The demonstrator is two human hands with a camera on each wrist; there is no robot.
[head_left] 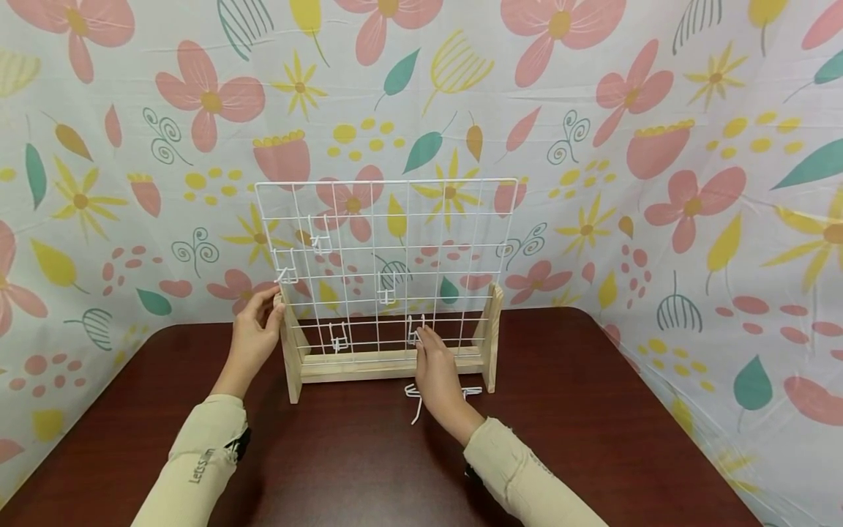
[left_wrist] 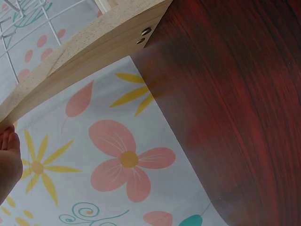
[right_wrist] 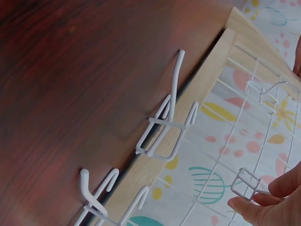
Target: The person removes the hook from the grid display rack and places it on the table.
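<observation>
A white wire grid panel (head_left: 391, 249) stands upright in a pale wooden stand (head_left: 395, 366) on the table. My left hand (head_left: 258, 322) grips the top of the stand's left side post (head_left: 291, 359); in the left wrist view its fingers (left_wrist: 8, 146) bend against the wood edge. At the grid's lower right, my right hand (head_left: 440, 373) pinches a white wire hook (right_wrist: 245, 184) between thumb and fingers, against the grid wires. Several other white hooks hang on the grid, among them a high one (head_left: 320, 244), a left one (head_left: 286, 274) and a middle one (head_left: 386, 295).
Two loose white hooks lie at the stand's front base, one (right_wrist: 162, 132) nearer the middle and one (right_wrist: 101, 202) farther right. The dark red-brown table (head_left: 356, 454) reaches back to a flower-printed curtain (head_left: 421, 132).
</observation>
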